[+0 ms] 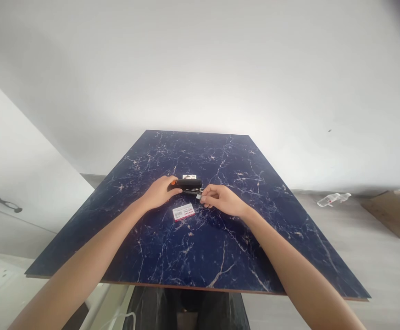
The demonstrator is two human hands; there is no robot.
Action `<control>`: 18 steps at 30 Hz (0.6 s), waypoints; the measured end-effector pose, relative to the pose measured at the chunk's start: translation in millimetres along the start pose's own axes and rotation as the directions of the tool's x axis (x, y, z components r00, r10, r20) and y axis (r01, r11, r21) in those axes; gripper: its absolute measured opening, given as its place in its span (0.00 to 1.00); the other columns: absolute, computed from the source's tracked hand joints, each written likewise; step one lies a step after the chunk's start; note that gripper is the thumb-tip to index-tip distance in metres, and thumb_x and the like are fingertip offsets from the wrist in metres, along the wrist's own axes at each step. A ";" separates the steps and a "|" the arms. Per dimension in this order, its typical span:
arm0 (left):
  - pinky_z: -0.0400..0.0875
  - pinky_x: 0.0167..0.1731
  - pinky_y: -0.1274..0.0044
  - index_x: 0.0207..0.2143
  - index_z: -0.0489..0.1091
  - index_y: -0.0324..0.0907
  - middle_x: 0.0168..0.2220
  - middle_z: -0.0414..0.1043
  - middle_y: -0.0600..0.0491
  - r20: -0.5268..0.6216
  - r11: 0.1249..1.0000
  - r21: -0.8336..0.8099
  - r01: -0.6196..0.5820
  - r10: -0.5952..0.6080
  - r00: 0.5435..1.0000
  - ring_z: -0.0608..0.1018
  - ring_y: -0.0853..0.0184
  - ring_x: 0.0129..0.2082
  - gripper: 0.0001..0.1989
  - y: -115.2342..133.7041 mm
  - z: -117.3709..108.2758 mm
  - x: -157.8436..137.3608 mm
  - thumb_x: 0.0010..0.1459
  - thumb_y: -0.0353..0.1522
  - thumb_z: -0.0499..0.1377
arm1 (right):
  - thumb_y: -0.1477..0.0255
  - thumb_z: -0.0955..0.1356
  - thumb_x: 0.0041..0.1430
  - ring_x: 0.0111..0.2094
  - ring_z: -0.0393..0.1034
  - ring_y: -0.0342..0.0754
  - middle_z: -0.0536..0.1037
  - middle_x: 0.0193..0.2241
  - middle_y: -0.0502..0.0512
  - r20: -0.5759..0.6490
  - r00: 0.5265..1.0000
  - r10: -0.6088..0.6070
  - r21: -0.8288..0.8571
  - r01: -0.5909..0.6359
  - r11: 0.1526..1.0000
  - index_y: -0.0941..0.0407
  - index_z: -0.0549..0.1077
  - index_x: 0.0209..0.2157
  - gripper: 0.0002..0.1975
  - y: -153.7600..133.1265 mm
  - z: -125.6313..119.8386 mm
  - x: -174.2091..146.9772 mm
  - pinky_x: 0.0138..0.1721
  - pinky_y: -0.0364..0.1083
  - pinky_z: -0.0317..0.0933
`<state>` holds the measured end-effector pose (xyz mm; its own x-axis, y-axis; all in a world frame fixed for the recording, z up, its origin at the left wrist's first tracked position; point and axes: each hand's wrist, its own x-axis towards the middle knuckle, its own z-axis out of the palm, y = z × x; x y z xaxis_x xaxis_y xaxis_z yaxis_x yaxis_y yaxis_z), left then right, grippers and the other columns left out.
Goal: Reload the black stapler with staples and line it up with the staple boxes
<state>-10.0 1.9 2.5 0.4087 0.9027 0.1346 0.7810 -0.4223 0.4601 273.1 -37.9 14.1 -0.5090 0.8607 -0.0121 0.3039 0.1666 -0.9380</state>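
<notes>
Near the middle of the table, my left hand [163, 190] is closed around one end of a black stapler [189, 183] with an orange part by the thumb. A thin metal part shows along the stapler's near side. My right hand [222, 199] is at the stapler's other end, its thumb and fingers pinching a small grey piece that looks like a strip of staples [199, 196]. On the near side of both lies a small white and red box [183, 212] with printed text. Just behind the stapler is a white printed label or card [189, 177].
The dark blue marbled table [207, 256] stands against a white wall [200, 68]. On the floor at right lie a clear plastic bottle [333, 199] and a brown cardboard box [392, 213]. A white cabinet door with a black handle [6, 204] is at left.
</notes>
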 end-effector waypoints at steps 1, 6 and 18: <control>0.67 0.38 0.69 0.50 0.70 0.46 0.43 0.74 0.47 0.020 0.999 -0.029 -0.016 0.017 1.000 0.75 0.56 0.42 0.21 -1.4 0.0 0.2 0.65 0.50 0.54 | 0.60 0.72 0.60 0.32 0.77 0.46 0.82 0.32 0.54 0.005 1.000 0.025 0.052 -0.025 0.998 0.56 0.74 0.37 0.13 1.8 -2.3 0.9 0.37 0.46 0.72; 0.67 0.44 0.67 0.50 0.71 0.48 0.46 0.74 0.48 0.054 0.993 -0.109 -0.042 0.048 0.997 0.74 0.55 0.46 0.21 -4.8 -0.3 0.4 0.64 0.51 0.55 | 0.60 0.77 0.52 0.29 0.77 0.45 0.81 0.28 0.54 0.015 0.990 0.139 0.242 -0.138 0.960 0.58 0.76 0.35 0.17 4.9 -6.4 2.7 0.35 0.46 0.74; 0.68 0.42 0.66 0.50 0.72 0.47 0.46 0.75 0.47 0.036 0.997 -0.075 0.007 -0.004 0.999 0.75 0.54 0.45 0.23 1.7 -1.4 -2.3 0.61 0.52 0.57 | 0.63 0.78 0.51 0.45 0.78 0.49 0.82 0.43 0.56 -0.260 0.949 0.176 0.503 -0.022 0.864 0.54 0.79 0.42 0.18 10.9 -15.4 5.4 0.54 0.51 0.71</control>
<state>-10.3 -0.8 4.2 0.4221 0.9009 0.1012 0.7463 -0.4087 0.5253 286.1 -24.1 9.1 -0.2203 0.9716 -0.0861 -0.1312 -0.1170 -0.9844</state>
